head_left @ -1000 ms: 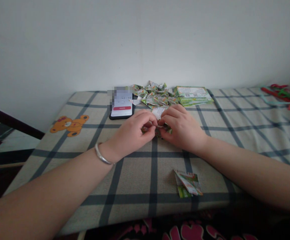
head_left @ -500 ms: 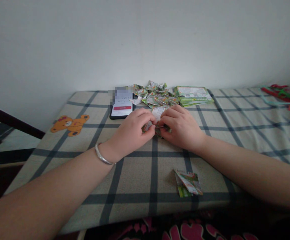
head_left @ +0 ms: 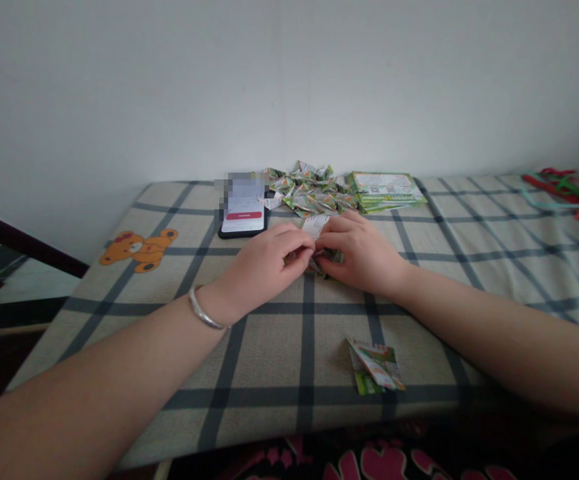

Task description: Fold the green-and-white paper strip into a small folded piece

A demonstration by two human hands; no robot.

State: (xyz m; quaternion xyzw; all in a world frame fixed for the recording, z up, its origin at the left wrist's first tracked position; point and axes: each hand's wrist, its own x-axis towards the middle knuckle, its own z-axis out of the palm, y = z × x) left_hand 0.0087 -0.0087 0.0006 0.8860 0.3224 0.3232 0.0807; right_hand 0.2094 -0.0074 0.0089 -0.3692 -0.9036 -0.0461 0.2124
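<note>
Both hands meet over a piece of folded printed paper (head_left: 315,227) in the middle of the table, white and green where it shows. My left hand (head_left: 282,252) pinches its left side between thumb and fingers. From the right, my right hand (head_left: 356,253) grips it too, fingers bent and close to the left fingertips. Much of the paper is hidden under the fingers. Nearer to me lies a separate folded piece of the same printed paper (head_left: 376,367), flat on the cloth. Just beyond the hands is a cluster of several folded paper pieces (head_left: 314,193).
A phone (head_left: 242,225) with a lit screen lies left of the cluster. Right of it is a stack of green printed sheets (head_left: 389,190). Red and teal ribbons (head_left: 569,193) lie at the far right. A checked cloth (head_left: 249,413) covers the table, which meets the wall.
The fingers have shifted slightly on the paper, and the left fingertips have drawn closer together. More of the paper's white part shows at the top. Other things have stayed in place.
</note>
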